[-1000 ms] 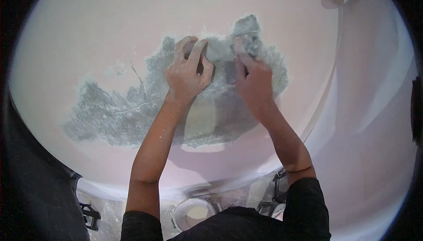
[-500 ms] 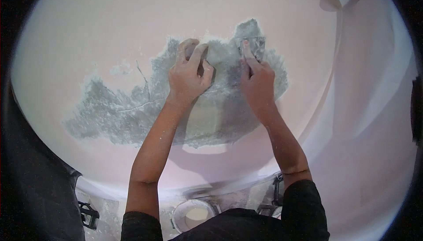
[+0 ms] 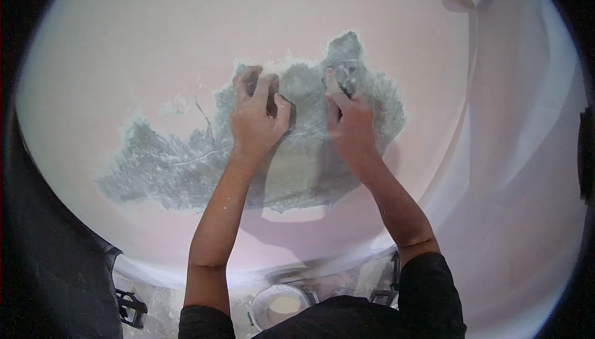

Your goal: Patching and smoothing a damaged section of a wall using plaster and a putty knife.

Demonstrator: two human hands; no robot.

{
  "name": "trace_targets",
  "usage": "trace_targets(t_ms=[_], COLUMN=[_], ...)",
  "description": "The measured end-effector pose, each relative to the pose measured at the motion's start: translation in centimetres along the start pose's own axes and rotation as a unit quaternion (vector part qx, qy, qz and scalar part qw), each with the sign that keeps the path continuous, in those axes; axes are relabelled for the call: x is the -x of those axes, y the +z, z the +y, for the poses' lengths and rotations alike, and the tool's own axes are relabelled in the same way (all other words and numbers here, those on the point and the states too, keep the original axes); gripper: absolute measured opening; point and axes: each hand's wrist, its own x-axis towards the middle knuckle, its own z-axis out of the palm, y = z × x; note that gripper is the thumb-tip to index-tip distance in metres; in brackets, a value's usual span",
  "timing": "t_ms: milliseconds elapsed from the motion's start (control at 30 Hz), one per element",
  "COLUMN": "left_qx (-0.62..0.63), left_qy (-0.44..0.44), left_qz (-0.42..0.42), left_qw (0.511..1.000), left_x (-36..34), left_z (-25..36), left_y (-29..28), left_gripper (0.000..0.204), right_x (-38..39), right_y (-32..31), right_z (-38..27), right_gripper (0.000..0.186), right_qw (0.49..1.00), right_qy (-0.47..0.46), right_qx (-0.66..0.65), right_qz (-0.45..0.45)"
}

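A pale pink wall (image 3: 155, 41) carries a large, ragged grey patch (image 3: 155, 165) with a thin crack line and whitish smears. My right hand (image 3: 354, 115) grips a flat, thin-bladed scraper (image 3: 348, 73), its index finger stretched along the blade. The blade lies against the upper right of the patch, below its narrow top bulge; the palm hides any handle. To its left, my left hand (image 3: 257, 112) is on the upper middle of the patch, fingers bent and apart. No tool shows between them, and the fingertips seem to touch the surface.
Below the wall stands a white bucket (image 3: 273, 290) with pale material inside, partly hidden by my dark clothing. A black plastic piece (image 3: 131, 309) is at lower left, beside dark sheeting (image 3: 56, 246). Loose pale sheeting (image 3: 520, 153) hangs along the right.
Within the view, both hands and the scraper have shifted slightly left and down. Lower on the patch, the left hand stays bent and the right keeps its grip on the scraper.
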Motion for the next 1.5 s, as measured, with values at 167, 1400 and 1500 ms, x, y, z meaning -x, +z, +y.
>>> trace_targets(t_ms=[167, 1400, 1500], left_qx=[0.002, -0.080, -0.086], left_qy=[-0.026, -0.089, -0.084], left_qz=[-0.011, -0.071, -0.066], left_qw=[1.000, 0.990, 0.991], left_x=[0.0, -1.6, -1.5], left_z=[0.3, 3.3, 2.9], left_y=[-0.1, -0.4, -0.1], left_gripper=[0.029, 0.042, 0.041], right_x=[-0.6, -0.4, -1.2], right_y=[-1.1, -0.2, -0.4], right_z=[0.4, -0.2, 0.3], right_gripper=[0.057, 0.035, 0.039], right_qw=[0.999, 1.000, 0.998], right_qy=[0.019, 0.017, 0.049], right_qx=[0.001, -0.015, -0.005], right_qz=[-0.033, -0.013, 0.035])
